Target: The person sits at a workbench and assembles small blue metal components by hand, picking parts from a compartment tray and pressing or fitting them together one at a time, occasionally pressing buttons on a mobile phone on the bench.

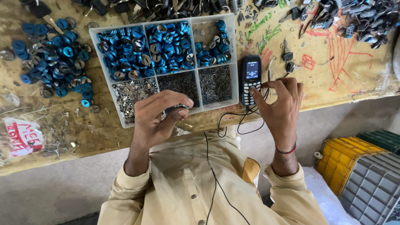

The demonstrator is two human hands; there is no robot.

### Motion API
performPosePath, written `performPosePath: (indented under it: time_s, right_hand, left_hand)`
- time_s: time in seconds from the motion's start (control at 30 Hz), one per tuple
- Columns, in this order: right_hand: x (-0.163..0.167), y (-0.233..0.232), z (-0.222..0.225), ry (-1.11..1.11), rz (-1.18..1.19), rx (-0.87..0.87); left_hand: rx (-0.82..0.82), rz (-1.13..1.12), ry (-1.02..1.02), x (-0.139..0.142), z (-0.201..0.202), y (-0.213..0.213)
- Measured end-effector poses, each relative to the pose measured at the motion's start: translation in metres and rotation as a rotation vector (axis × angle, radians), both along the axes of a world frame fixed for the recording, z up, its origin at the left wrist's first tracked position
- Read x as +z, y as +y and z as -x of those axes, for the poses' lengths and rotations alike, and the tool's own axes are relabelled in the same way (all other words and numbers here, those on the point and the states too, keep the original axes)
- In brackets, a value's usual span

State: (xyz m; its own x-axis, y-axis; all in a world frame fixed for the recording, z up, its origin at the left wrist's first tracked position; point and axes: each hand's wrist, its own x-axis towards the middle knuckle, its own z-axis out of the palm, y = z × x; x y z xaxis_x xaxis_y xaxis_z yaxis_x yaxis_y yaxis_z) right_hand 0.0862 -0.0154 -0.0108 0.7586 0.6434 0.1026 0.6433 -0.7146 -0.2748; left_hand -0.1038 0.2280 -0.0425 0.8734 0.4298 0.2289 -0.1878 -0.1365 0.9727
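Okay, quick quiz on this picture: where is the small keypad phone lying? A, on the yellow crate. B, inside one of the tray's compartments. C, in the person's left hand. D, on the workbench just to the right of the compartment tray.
D: the keypad phone lies flat on the workbench against the right side of the compartment tray, beside the right hand, not in either hand.

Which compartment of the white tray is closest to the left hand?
The middle compartment of the near row in the white tray: dark tiny metal bits, directly above the left hand. Its left neighbour holds shinier silver pieces.
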Motion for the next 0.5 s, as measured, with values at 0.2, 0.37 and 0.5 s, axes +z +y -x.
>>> performPosePath:
  time_s: [0.2, 0.37, 0.5]
  right_hand:
    - [-0.005, -0.006, -0.004, 0.029, -0.015, 0.0]
    - [0.0, -0.012, -0.003, -0.009, -0.093, 0.044]
    - [0.007, -0.012, 0.013, 0.006, -0.061, 0.157]
  left_hand:
    - [0.005, -0.019, -0.022, -0.002, 0.0, 0.0]
    - [0.002, -0.01, -0.026, -0.002, 0.0, 0.0]
    - [-0.002, -0.02, -0.023, -0.001, 0.0, 0.001]
